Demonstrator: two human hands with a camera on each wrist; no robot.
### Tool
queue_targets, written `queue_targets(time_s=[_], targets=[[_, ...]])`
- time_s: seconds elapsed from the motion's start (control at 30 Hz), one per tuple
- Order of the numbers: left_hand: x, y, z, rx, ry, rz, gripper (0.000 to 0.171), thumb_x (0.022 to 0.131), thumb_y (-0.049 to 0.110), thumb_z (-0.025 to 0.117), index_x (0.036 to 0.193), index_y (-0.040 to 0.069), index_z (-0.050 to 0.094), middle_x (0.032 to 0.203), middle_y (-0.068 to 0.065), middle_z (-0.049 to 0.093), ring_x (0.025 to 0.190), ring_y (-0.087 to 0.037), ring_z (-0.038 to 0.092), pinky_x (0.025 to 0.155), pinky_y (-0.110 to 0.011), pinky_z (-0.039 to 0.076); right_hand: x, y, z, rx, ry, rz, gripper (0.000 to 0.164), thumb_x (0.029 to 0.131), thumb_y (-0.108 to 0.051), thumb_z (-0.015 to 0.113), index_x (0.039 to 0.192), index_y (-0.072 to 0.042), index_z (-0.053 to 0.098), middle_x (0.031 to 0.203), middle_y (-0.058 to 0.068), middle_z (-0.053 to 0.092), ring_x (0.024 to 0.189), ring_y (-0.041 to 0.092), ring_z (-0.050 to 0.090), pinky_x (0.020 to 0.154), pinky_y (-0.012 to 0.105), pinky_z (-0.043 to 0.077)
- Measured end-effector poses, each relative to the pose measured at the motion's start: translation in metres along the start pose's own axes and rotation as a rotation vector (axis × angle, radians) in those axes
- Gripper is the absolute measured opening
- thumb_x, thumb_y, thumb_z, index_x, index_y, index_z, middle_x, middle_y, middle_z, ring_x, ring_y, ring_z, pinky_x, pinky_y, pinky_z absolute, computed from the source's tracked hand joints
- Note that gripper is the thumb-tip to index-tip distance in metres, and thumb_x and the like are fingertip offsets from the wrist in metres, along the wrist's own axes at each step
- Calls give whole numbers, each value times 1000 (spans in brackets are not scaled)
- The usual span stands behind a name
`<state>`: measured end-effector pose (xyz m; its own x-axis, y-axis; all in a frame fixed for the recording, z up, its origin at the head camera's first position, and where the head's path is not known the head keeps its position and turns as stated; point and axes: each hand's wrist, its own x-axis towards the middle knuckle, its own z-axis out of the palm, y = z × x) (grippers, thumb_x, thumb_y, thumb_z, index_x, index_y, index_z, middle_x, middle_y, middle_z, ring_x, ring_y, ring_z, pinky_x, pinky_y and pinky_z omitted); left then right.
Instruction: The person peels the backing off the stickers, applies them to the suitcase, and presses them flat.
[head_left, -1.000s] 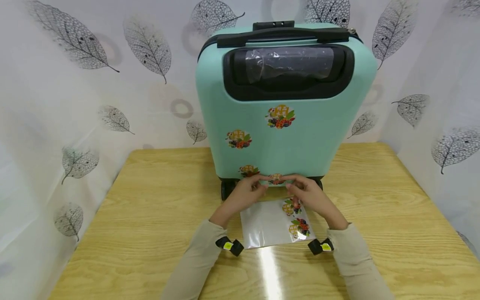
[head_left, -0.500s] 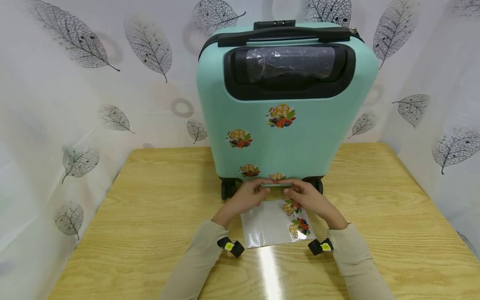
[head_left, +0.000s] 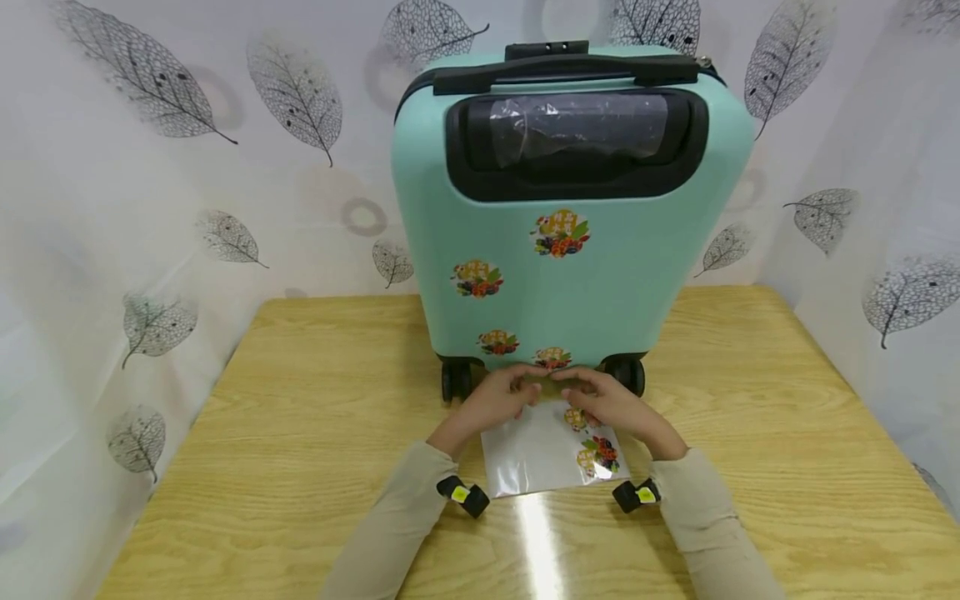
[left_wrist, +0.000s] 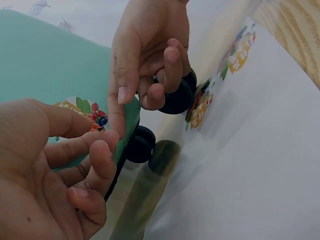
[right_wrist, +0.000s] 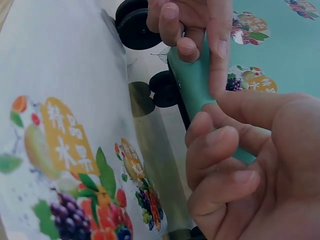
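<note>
A mint-green suitcase [head_left: 615, 267] stands upright on the table. A round fruit sticker [head_left: 552, 357] lies on its lower front edge, smooth against the shell. My left hand [head_left: 495, 400] and right hand [head_left: 611, 402] meet just below it, index fingertips close together at the suitcase's bottom edge. The index fingers stretch out while the other fingers bend loosely, with nothing held. In the left wrist view, the left index finger overlaps part of the sticker [left_wrist: 82, 106]. The right wrist view shows the same sticker [right_wrist: 255, 81] beyond the fingertips.
A white sheet [head_left: 525, 458] with fruit stickers [head_left: 598, 455] along its right side lies beneath the hands. More stickers [head_left: 561, 233] dot the suitcase front. Black wheels [head_left: 626, 375] flank its base. A leaf-patterned curtain [head_left: 300, 208] surrounds the wooden table [head_left: 337, 375].
Both hands have slid down across the sticker, from its sides to below its lower edge, leaving its face uncovered in the head view. The suitcase has stayed in place.
</note>
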<state>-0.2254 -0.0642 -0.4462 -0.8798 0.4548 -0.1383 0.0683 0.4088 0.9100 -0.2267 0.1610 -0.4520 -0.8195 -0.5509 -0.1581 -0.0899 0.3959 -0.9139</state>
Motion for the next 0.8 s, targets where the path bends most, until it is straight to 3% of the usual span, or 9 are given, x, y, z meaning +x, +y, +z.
queue_targets(time_s=[0.27,0.4,0.67,0.8], targets=[[2,-2,1,26,1,-5,32,100,20,51,131,14,59,83,-6,63,54,-12,49,50,-25,40,-2,-3,-1,-58,13,1,39,101,-22,49,136,-4,50,63,5,50,46,14,43,45,32,41],[1,-1,2,27,-6,6,31,100,19,51,129,12,59,83,-6,63,56,-13,50,51,-24,41,-4,-5,-4,-113,19,-11,40,101,-22,51,135,-2,50,66,11,54,50,20,48,48,31,43],[1,0,6,77,-10,1,25,98,18,53,118,9,64,90,-7,67,82,-21,63,62,-23,47,-15,-9,-12,-156,10,-8,41,99,-17,53,135,3,48,79,20,61,59,22,55,55,31,48],[0,2,7,79,-17,2,26,95,12,52,118,7,64,96,-11,69,83,-21,63,61,-23,46,-18,-10,-16,-169,-24,6,38,100,-15,51,132,5,49,82,20,61,59,22,56,51,29,46]])
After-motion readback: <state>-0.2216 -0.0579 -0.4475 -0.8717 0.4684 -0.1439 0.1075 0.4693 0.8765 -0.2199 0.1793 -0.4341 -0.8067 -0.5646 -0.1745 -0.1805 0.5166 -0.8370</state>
